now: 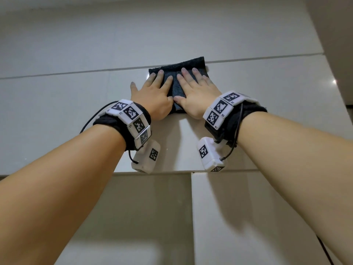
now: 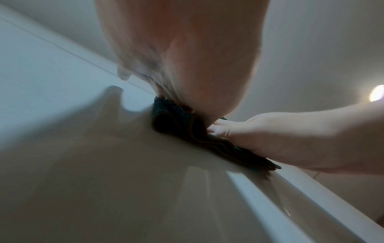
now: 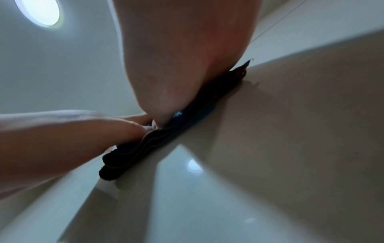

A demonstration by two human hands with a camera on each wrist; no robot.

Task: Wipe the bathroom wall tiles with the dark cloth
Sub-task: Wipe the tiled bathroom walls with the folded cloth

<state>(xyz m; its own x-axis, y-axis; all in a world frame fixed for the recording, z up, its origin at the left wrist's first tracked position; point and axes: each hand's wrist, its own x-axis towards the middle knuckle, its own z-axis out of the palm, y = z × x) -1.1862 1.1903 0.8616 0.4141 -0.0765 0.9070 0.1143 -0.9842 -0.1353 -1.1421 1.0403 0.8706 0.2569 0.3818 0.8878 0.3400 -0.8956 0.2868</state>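
Note:
A folded dark cloth [image 1: 176, 87] lies flat against the pale glossy wall tiles [image 1: 76, 104], just under a horizontal grout line. My left hand [image 1: 152, 92] presses its left half with straight, spread fingers; the little finger rests on bare tile. My right hand [image 1: 193, 90] presses the right half, fingers flat, thumb beside the left thumb. The left wrist view shows the cloth's layered edge [image 2: 187, 134] squeezed under the left palm [image 2: 197, 65]. In the right wrist view the cloth [image 3: 166, 134] sits under the right palm [image 3: 182, 65].
A horizontal grout line [image 1: 57, 73] runs across the wall above the hands. Below them a tile ledge edge [image 1: 172, 172] and a vertical joint [image 1: 191, 217] show. A side wall [image 1: 334, 44] meets the tiles at the right. A round ceiling light [image 3: 38, 11] glows overhead.

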